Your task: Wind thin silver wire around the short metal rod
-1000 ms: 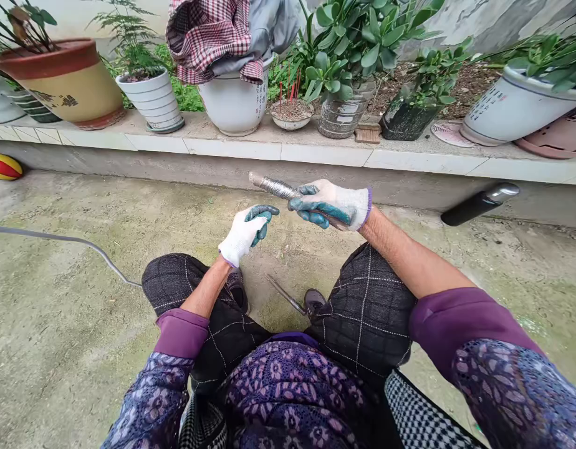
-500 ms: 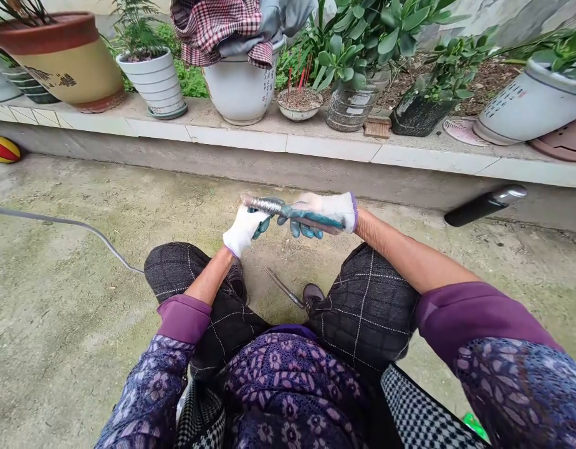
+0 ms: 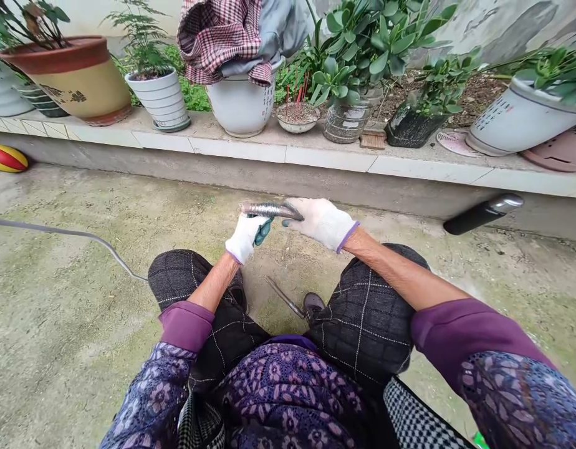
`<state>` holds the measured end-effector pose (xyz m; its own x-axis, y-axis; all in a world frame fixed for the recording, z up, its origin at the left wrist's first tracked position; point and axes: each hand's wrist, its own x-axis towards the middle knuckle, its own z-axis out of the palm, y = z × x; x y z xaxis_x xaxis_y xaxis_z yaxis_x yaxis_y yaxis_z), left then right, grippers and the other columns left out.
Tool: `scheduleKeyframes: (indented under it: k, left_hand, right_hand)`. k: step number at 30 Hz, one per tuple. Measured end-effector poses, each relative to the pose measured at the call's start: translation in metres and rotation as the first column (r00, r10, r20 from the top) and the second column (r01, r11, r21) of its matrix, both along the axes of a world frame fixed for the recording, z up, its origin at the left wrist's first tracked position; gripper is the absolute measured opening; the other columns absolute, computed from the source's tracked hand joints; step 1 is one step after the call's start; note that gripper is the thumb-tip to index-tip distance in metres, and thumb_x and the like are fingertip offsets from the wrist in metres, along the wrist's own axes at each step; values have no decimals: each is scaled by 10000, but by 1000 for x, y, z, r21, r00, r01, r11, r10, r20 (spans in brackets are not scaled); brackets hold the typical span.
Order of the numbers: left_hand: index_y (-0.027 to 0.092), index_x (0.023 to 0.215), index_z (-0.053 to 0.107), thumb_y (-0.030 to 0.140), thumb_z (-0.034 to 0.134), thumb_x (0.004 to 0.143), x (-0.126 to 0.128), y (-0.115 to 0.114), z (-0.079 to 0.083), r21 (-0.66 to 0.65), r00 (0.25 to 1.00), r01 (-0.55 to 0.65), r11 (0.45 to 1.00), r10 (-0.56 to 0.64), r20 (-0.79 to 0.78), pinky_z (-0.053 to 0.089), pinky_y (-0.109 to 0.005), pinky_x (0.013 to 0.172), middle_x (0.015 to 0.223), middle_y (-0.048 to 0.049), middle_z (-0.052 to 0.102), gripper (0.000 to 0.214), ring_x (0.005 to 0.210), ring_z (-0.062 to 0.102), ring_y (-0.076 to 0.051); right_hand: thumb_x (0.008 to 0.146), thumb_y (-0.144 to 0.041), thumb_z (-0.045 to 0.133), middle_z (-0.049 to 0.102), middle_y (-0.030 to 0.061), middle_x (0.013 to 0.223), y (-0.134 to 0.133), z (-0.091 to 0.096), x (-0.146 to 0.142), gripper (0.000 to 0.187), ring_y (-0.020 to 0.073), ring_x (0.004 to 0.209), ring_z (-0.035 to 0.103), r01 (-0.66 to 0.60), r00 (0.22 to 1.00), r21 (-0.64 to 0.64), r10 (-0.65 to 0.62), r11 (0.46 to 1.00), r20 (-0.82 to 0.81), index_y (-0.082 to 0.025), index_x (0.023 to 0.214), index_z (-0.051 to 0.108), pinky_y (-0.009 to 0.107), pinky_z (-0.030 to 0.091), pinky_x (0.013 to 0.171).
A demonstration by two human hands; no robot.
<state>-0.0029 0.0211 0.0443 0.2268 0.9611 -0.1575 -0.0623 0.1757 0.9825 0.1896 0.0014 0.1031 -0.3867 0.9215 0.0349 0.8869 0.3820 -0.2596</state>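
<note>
Concrete ground (image 3: 73, 299) spans the work area. Tiled ledge (image 3: 241, 148) runs across the far side, carrying 1 row of plant pots, incl. a yellow pot (image 3: 82, 87) w/ red-brown rim at far left and a white pot (image 3: 241, 103) topped w/ checked cloth (image 3: 222, 43). Grey hose (image 3: 77, 233) lies at left, running up to the left knee (image 3: 171, 274). Dark flask (image 3: 479, 216) w/ silver top: tilted, at right, by the ledge. Striped ball (image 3: 6, 158): far left, at ledge base.

Left hand (image 3: 247, 236): closed round left part of wire-wrapped rod (image 3: 262, 209) from below. Right hand (image 3: 320, 221): partly curled, back up, thumb and fingers on the rod's right end; exact contact partly hidden. Both hands gloved. Wire-wrapped rod pos.: approx. horiz., above ground, btwn. the hands. Thin rod (image 3: 284, 297): on ground, near end just beside the right shoe (image 3: 312, 304).
</note>
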Motion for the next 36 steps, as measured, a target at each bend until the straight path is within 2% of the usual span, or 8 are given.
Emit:
scheduleKeyframes:
  k: [8, 15, 18, 23, 28, 30, 34, 36]
  left_hand:
    - [112, 1094, 707, 371, 664, 747, -9, -6, 25, 114, 992, 99, 989, -107, 73, 231, -221, 351, 484, 91, 489, 435, 355, 332, -67]
    - [101, 1066, 742, 383, 679, 755, -9, -12, 30, 118, 997, 78, 990, -78, -7, 235, -218, 362, 482, 76, 480, 424, 370, 357, -66]
    - [99, 1033, 753, 385, 688, 745, -8, -12, 27, 94, 995, 95, 991, -90, -52, 237, -216, 356, 492, 62, 499, 411, 374, 376, -67]
    - [99, 997, 757, 394, 693, 727, -8, -9, 21, 86, 993, 112, 990, -110, -34, 213, -217, 351, 453, 87, 434, 406, 347, 306, -56]
    - [106, 986, 751, 393, 701, 725, -12, -6, 17, 77, 987, 158, 984, -155, -39, 244, -212, 353, 493, 72, 491, 392, 357, 346, -58]
    - [109, 937, 753, 367, 695, 732, -13, -3, 14, 54, 981, 171, 984, -165, -107, 236, -212, 346, 514, 54, 526, 335, 349, 349, -53]
    - [116, 829, 751, 241, 677, 722, -13, 4, 10, 50, 960, 132, 990, -115, -256, 263, -203, 370, 548, 21, 585, 181, 378, 400, -57]
    - [119, 816, 763, 188, 681, 712, -11, 4, 9, 42, 919, 146, 988, -120, -376, 258, -199, 376, 522, 27, 571, 149, 385, 397, -58]
  right_hand:
    - [947, -297, 564, 540, -41, 675, 9, 13, -3, 100, 82, 434, 421, 60, 721, -549, -417, 833, -554, -197, 943, 569, 219, 368, 380]
    - [1011, -376, 507, 696, 80, 854, 23, 2, 4, 234, 179, 692, 636, 211, 967, -150, -229, 966, -114, -179, 998, 632, 273, 477, 623]
    - [1023, -381, 486, 703, 98, 844, 25, 2, 8, 291, 199, 732, 648, 205, 979, -78, -206, 976, -3, -160, 1024, 675, 289, 481, 659]
    - [1010, -284, 454, 541, -25, 629, 15, 12, 8, 266, 91, 426, 419, 26, 766, -552, -371, 834, -525, -153, 1032, 684, 217, 368, 378]
    - [964, -370, 573, 480, -47, 566, 6, 25, 19, 270, 74, 401, 386, -130, 612, -523, -347, 842, -711, -128, 975, 690, 193, 341, 320]
    - [926, -408, 625, 493, -48, 572, 3, 29, 25, 286, 68, 396, 378, -174, 641, -523, -307, 835, -703, -138, 986, 699, 190, 334, 322]
    - [827, -395, 712, 547, -35, 568, 1, 13, 31, 236, 75, 411, 414, -212, 904, -650, -105, 730, -414, -173, 908, 724, 199, 312, 352]
    - [834, -377, 691, 560, -22, 553, 4, -5, 30, 208, 69, 427, 426, -160, 978, -619, 41, 769, -202, -175, 798, 724, 209, 285, 396]
